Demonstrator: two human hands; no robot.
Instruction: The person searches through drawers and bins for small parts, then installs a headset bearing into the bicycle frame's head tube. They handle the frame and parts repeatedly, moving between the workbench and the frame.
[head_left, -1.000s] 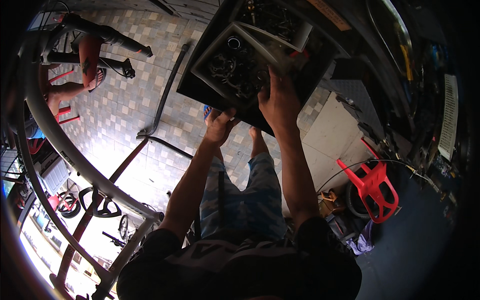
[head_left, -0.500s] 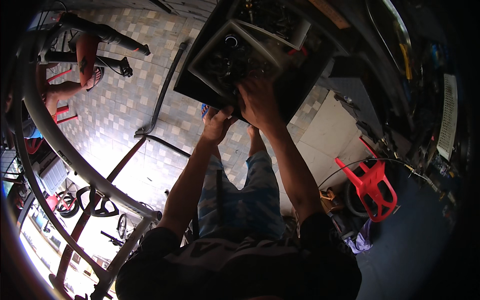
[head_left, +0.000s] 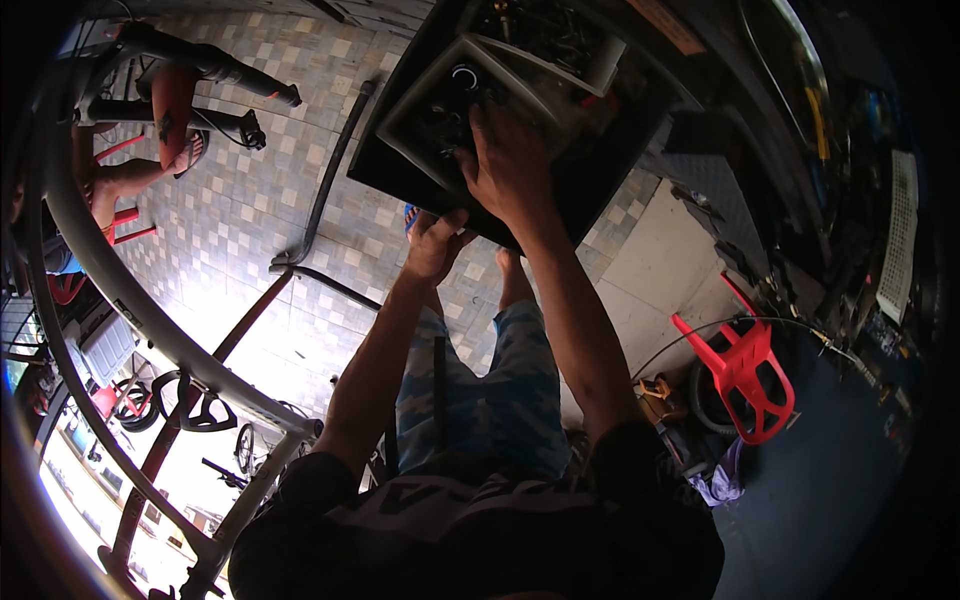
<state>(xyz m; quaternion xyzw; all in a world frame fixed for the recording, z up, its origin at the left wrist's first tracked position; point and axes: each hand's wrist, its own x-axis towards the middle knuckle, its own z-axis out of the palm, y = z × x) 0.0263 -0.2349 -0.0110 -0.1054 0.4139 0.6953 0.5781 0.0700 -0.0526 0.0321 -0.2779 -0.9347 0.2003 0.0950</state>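
Observation:
A black drawer or open box (head_left: 385, 180) juts out in front of me, its inside dark. My left hand (head_left: 437, 240) is closed on its near edge, thumb on top. A grey rectangular bin (head_left: 415, 95) sits in it with dark small parts and a pale ring (head_left: 465, 75) near its far end. Over the bin's near part reaches my right hand (head_left: 510, 170), fingers stretched forward among the parts and thumb apart from them. Its fingertips are partly lost in shadow, and I see nothing held. Behind stands a second bin (head_left: 602, 78) with more small parts.
A grey bicycle frame (head_left: 130, 295) curves close along my left. Bike forks (head_left: 215, 70) and another person's leg (head_left: 135, 180) are at the far left. A dark tube (head_left: 335, 170) crosses the tiles. On the right are a red plastic chair (head_left: 745, 370) and a thin cable (head_left: 700, 325).
My right hand has moved forward, deeper over the bin, and its fingers have spread. The left hand stays on the drawer's edge.

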